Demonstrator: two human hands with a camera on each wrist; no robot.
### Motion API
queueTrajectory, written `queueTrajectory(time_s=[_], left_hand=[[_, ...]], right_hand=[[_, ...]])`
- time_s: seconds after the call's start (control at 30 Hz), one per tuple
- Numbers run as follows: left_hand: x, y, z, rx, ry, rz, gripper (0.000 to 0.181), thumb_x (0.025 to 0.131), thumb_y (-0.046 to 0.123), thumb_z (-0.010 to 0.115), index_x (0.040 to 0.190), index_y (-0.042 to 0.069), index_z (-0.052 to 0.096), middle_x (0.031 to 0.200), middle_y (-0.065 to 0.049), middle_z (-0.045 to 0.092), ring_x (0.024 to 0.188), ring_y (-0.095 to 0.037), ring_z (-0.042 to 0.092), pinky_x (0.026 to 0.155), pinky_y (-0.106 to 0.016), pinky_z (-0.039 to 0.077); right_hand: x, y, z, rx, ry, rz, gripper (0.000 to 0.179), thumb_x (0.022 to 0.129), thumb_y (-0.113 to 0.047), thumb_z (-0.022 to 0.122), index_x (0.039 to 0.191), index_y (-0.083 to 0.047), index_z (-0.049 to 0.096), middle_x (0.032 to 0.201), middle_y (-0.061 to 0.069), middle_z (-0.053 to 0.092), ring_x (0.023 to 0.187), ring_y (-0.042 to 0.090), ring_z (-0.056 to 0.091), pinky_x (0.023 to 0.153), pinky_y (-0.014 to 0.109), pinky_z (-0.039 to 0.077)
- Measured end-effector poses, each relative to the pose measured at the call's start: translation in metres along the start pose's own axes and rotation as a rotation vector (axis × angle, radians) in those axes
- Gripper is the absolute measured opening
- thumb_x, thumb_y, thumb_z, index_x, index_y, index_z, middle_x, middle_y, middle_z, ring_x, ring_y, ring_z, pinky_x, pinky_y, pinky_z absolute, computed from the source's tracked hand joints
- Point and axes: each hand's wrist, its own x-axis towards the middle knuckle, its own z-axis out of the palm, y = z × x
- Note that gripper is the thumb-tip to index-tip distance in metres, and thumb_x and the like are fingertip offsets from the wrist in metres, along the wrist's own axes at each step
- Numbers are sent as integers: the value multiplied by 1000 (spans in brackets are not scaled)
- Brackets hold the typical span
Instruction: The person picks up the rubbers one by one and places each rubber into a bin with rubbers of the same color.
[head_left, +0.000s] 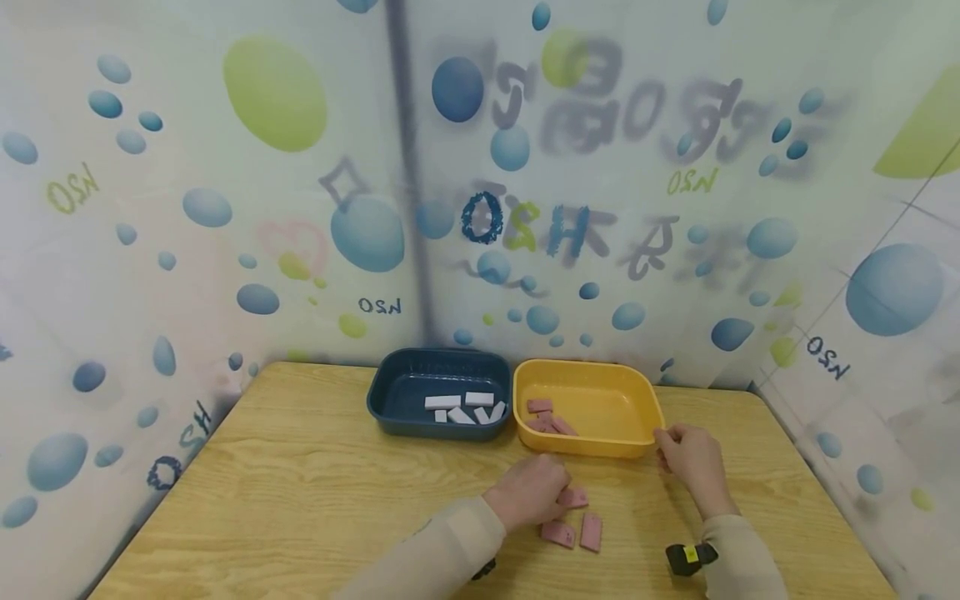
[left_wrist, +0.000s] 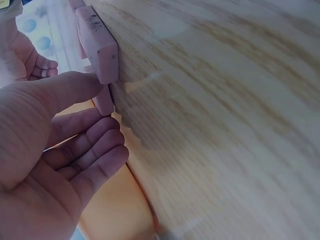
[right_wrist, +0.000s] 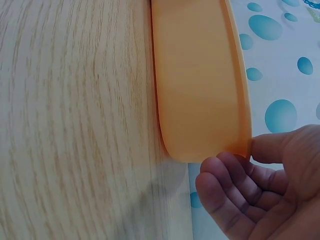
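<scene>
My left hand (head_left: 531, 492) is at the front of the table, its thumb and index finger pinching a pink block (head_left: 573, 498). Seen from the left wrist, that block (left_wrist: 104, 101) is partly hidden by the thumb and by another pink block. Two more flat pink blocks (head_left: 591, 532) lie just to the right and in front of the hand. At the right end of the yellow tray (head_left: 600, 447), my right hand (head_left: 692, 462) grips the rim; the right wrist view shows the thumb on the tray's edge (right_wrist: 242, 85) and curled fingers beneath. Several pink blocks (head_left: 540, 406) lie inside this tray, at its left.
Touching the yellow tray on its left stands a dark blue tray (head_left: 408, 427) with several white blocks (head_left: 442, 402) in it. Both trays sit at the back of the wooden table (head_left: 300, 483). A sheet printed with blue and green dots (head_left: 367, 233) rises behind and on both sides.
</scene>
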Motion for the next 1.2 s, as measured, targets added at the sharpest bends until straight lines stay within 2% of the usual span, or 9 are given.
queueTrajectory(time_s=[0.17,0.4,0.53,0.8,0.93,1.03,1.2], left_hand=[[1,0,-3,24,7,3,23,96,29,75,78,16,68,70,9,51,62,-3,45,58,-17,38],[2,-1,-8,21,-10,-5,14,92,26,79,83,17,72,77,9,54,69,-3,46,64,-17,41],[1,-2,-8,26,3,9,11,91,24,79,86,16,74,79,9,53,69,-3,46,63,-16,41],[1,-3,-10,8,46,27,19,97,29,73,85,15,78,78,8,51,67,-4,45,61,-16,39],[0,-4,-12,16,99,59,22,98,30,72,81,16,77,77,9,53,66,-2,44,60,-15,38],[1,-5,-14,25,135,88,19,96,27,75,81,16,76,78,9,56,66,-1,45,60,-12,38],[2,-7,-17,31,157,108,12,95,24,76,87,15,78,82,7,58,68,-1,46,62,-11,39]], right_hand=[[1,0,0,0,-1,3,29,104,-16,56,94,9,66,74,10,67,64,17,64,58,29,54],[1,0,-1,-6,-5,5,30,104,-17,55,92,8,67,74,11,68,64,17,63,58,28,52],[1,0,-1,-7,-4,6,30,104,-17,55,91,8,67,74,11,68,64,17,63,58,28,52],[1,1,0,-6,-3,10,29,104,-17,56,92,8,67,75,11,68,64,17,63,58,28,52],[1,1,0,-7,0,10,29,104,-17,56,92,8,67,75,11,68,63,16,61,58,28,51],[2,1,0,-17,3,7,29,104,-17,56,92,7,68,74,10,67,63,16,60,58,28,50],[3,2,0,-29,5,2,30,104,-18,56,91,6,68,73,8,67,64,15,60,59,28,50]])
